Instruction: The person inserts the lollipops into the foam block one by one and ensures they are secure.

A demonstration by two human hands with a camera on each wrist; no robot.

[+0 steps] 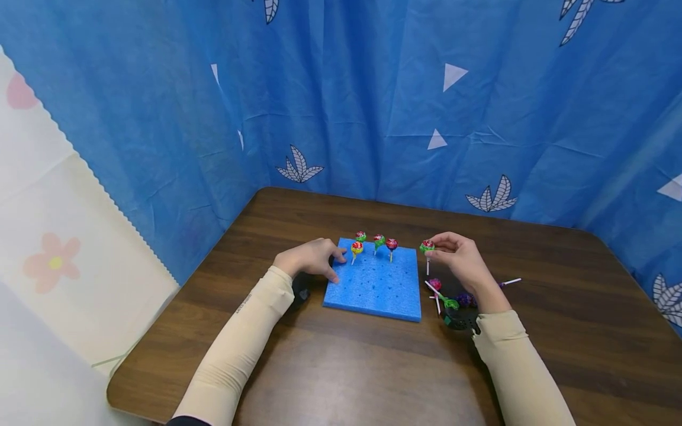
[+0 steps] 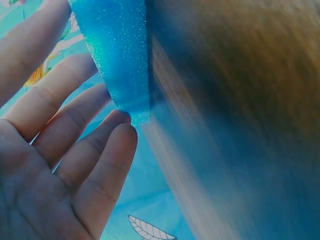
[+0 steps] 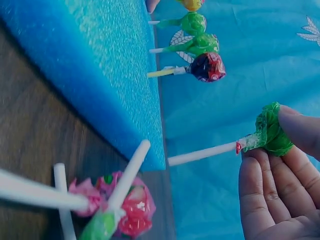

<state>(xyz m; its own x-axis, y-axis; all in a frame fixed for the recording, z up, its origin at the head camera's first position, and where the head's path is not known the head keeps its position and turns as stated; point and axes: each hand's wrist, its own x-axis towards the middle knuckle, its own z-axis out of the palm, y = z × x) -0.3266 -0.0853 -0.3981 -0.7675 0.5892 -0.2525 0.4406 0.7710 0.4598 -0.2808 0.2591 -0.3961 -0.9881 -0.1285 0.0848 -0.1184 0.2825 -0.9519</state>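
Observation:
My right hand (image 1: 462, 262) pinches a green-wrapped lollipop (image 3: 272, 131) by its candy head, its white stick pointing down. It hangs just past the right edge of a blue foam board (image 1: 380, 296) dotted with small holes. At the board's left edge, my left hand (image 1: 313, 257) rests with fingers spread, fingertips touching the foam in the left wrist view. Several lollipops stand upright in the board's far part: a yellow one (image 1: 357, 248), a dark red-and-purple one (image 1: 391, 244) and green ones (image 1: 379, 240).
Loose lollipops lie right of the board under my right hand: a pink one (image 1: 435, 284), a green one (image 1: 450, 303) and a purple one (image 1: 466, 300). The brown wooden table (image 1: 341, 367) backs onto a blue curtain (image 1: 362, 106).

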